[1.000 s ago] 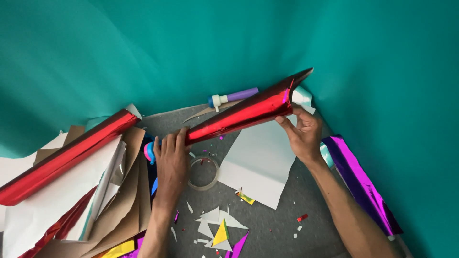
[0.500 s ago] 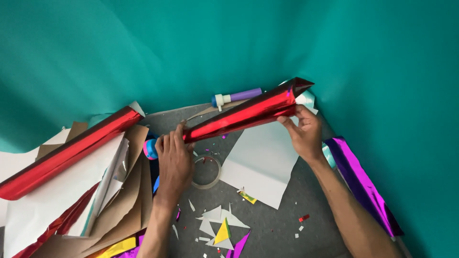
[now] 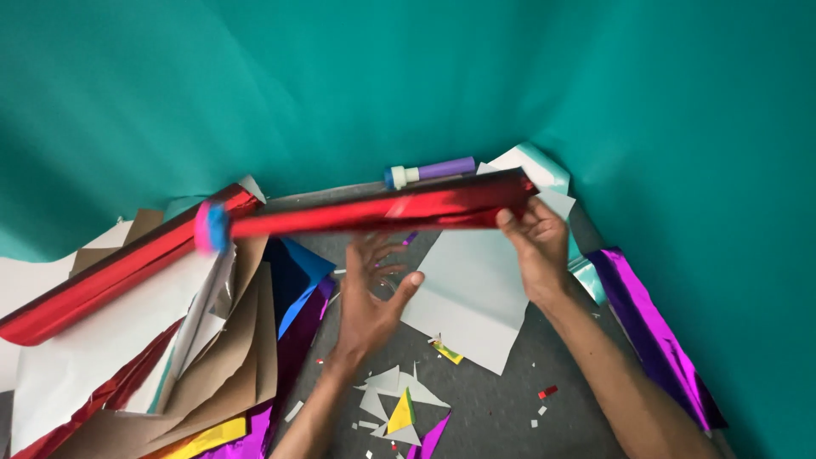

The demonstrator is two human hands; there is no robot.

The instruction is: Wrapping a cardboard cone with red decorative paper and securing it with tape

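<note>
Your right hand (image 3: 534, 246) is clamped on one end of the red foil roll (image 3: 374, 212), keeping it level above the bench (image 3: 510, 399). Your left hand (image 3: 370, 297) is open just under the roll's middle, not touching, fingers spread as if to support it.

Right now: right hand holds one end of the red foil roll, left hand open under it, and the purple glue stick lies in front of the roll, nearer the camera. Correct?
One slip. The purple glue stick lies behind the red foil roll, against the teal backdrop, not nearer the camera. The rest stands: the right hand holds one end and the left hand is open beneath it. The head view shows this.
</note>
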